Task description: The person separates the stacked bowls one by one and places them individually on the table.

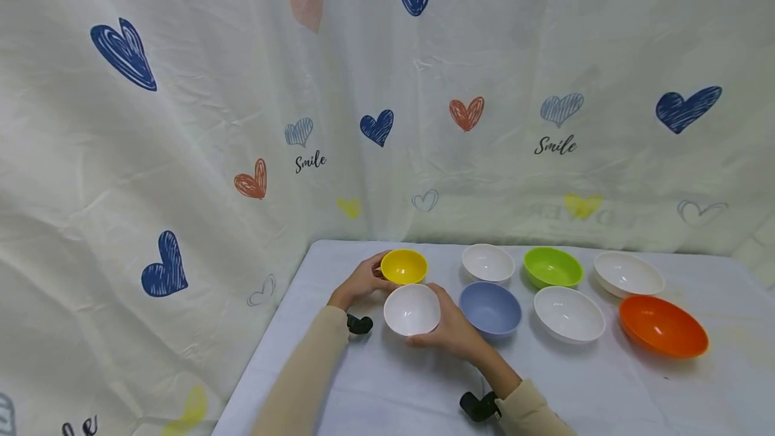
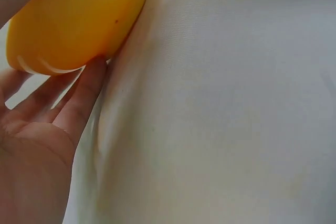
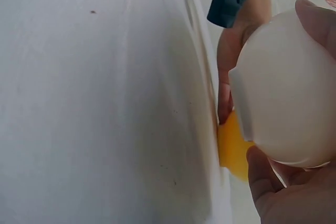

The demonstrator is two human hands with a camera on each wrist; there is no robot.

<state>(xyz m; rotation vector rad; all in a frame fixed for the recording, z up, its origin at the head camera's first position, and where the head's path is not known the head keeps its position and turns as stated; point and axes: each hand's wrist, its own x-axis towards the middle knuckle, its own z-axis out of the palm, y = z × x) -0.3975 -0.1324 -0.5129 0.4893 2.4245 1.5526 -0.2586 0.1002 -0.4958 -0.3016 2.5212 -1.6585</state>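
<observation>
My left hand [image 1: 361, 282] grips the side of a small yellow bowl [image 1: 403, 266] at the table's back left. In the left wrist view the yellow bowl [image 2: 73, 24] sits between the thumb and the other fingers [image 2: 86, 95], its base at the tablecloth. Just in front of it, a small white bowl [image 1: 412, 310] is gripped by my right hand [image 1: 451, 328], thumb on the near side and fingers round the far side. The right wrist view has this white bowl [image 3: 289, 87] off the cloth, upright, partly covering the yellow one [image 3: 233, 148].
Right of the hands, a blue bowl [image 1: 490, 309], a green bowl [image 1: 553, 267] and an orange bowl [image 1: 662, 326] stand on the white tablecloth [image 1: 605, 395]. Among them are more white bowls, one at the back [image 1: 488, 263]. A heart-printed curtain [image 1: 508, 173] hangs behind.
</observation>
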